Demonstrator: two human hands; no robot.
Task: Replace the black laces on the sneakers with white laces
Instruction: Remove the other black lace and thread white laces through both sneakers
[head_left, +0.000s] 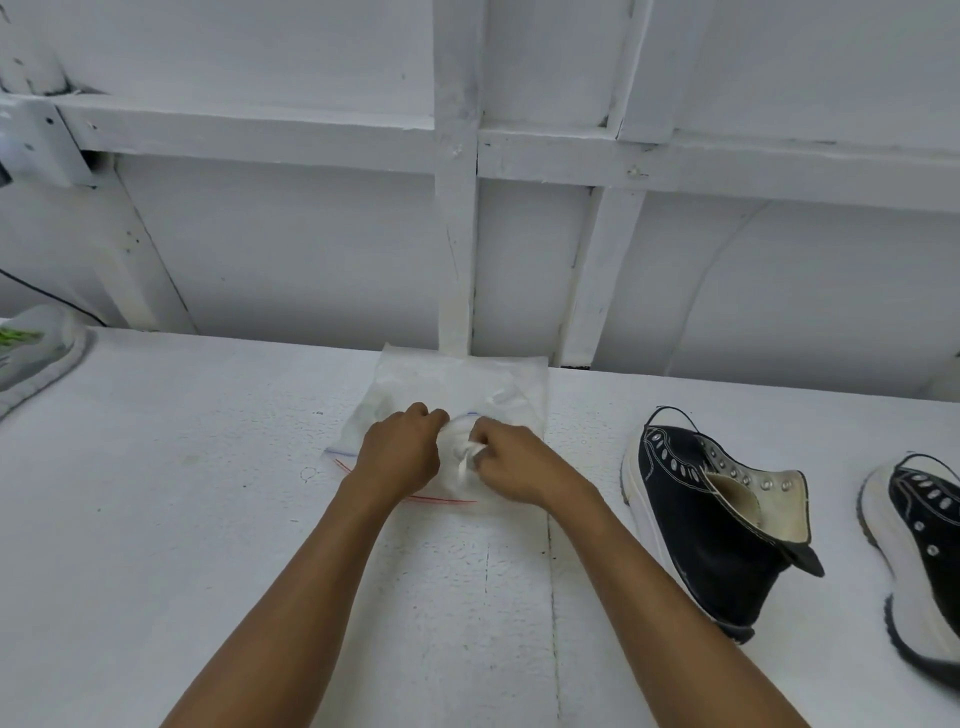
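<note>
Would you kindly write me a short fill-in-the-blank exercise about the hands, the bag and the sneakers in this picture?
1. The laces held between the left hand and the right hand are ____ in colour.
2. The black sneaker nearest the hands sits to the ____ of the clear bag.
3. Its eyelets hold ____ laces.
4. The grey sneaker at far left has ____ markings.

Missing words: white; right; no; green.
</note>
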